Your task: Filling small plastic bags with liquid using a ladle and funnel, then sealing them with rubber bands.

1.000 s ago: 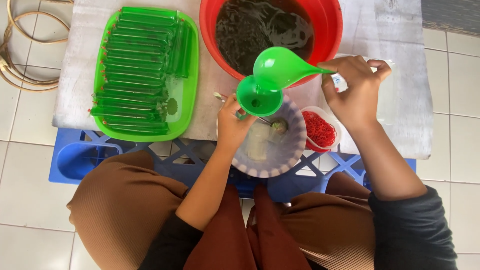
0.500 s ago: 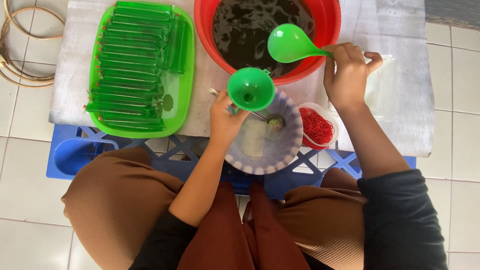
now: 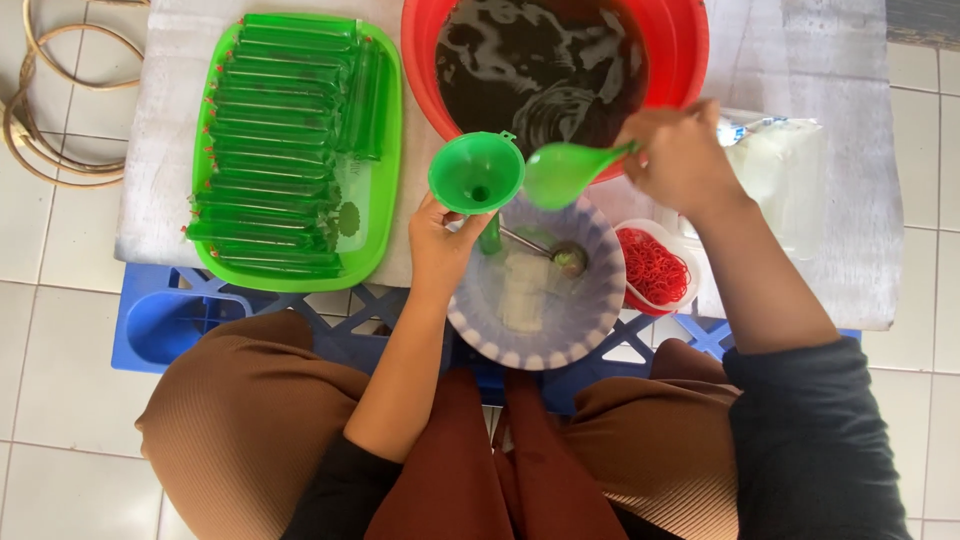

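Both hands raised, forearms reaching forward.
Left hand (image 3: pixel 440 245) curled in a closed grip, fingers upward; right hand (image 3: pixel 682 158) clenched, wrist bent left, sleeve pushed back.

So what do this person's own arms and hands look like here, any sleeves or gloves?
Both hands are bare: no gloves, and no rings or watch that I can make out. The left hand and right hand come out of dark, charcoal-coloured long sleeves, pushed up so that the forearms are uncovered.

the left hand (image 3: pixel 440 245) holds a green funnel (image 3: pixel 476 172) above a striped bowl (image 3: pixel 590 320); the right hand (image 3: pixel 680 155) holds a green ladle (image 3: pixel 560 172) beside the red basin (image 3: pixel 670 40).
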